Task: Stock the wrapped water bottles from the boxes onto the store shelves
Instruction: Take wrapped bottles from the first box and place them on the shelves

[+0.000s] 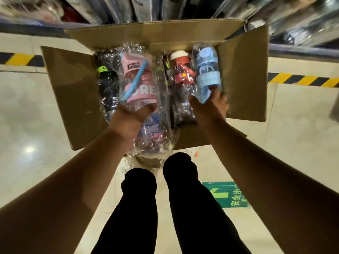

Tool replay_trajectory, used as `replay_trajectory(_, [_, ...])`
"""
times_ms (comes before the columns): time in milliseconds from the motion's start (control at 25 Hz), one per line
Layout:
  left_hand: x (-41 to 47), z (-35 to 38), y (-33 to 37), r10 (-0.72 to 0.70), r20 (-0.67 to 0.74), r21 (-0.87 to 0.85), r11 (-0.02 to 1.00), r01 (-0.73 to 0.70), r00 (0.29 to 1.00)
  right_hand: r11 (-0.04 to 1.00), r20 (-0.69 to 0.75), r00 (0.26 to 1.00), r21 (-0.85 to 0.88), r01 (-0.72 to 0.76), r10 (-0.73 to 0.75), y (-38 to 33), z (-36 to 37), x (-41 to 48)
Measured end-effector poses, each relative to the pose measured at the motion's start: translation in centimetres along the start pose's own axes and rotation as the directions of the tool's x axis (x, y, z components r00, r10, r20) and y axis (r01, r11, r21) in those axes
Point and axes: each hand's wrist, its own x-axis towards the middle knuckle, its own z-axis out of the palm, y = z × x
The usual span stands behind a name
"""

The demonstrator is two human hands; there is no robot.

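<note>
Bare arms stretch forward and down, left grip and right grip each curled, holding.

Dim, warm light; blurred, warped edges

A pale, glossy floor is spreading out to the left of the left hand's fingers and to the right of the right hand's fingers. A yellow-and-black hazard stripe is running across it, farther out than the fingers on both sides. A round glare of light is shining low and left of the left fingers. A green floor sign with a pale arrow is lying well below the right fingers. Beyond all the fingers, dark-edged shelving is showing, blurred.
</note>
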Motion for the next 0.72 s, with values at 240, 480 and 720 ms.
replay_trajectory(240, [2.5, -1.8, -2.3, 0.018, -0.047, 0.178, 0.984, -0.010, 0.999, 0.932, 0.045, 0.991, -0.347, -0.102, 0.125, 2.7, 3.9, 7.5])
replay_trajectory(480, [3.8, -2.6, -3.7, 0.023, 0.005, 0.130, 0.991, -0.023, 1.000, 0.986, -0.033, 0.996, -0.145, -0.084, 0.080, 5.5, 5.5, 10.1])
replay_trajectory(720, [3.0, -1.5, -2.8, 0.043, 0.003, 0.201, 0.979, -0.043, 0.999, 0.995, 0.006, 0.996, 0.047, -0.089, 0.089, 6.0, 5.0, 10.8])
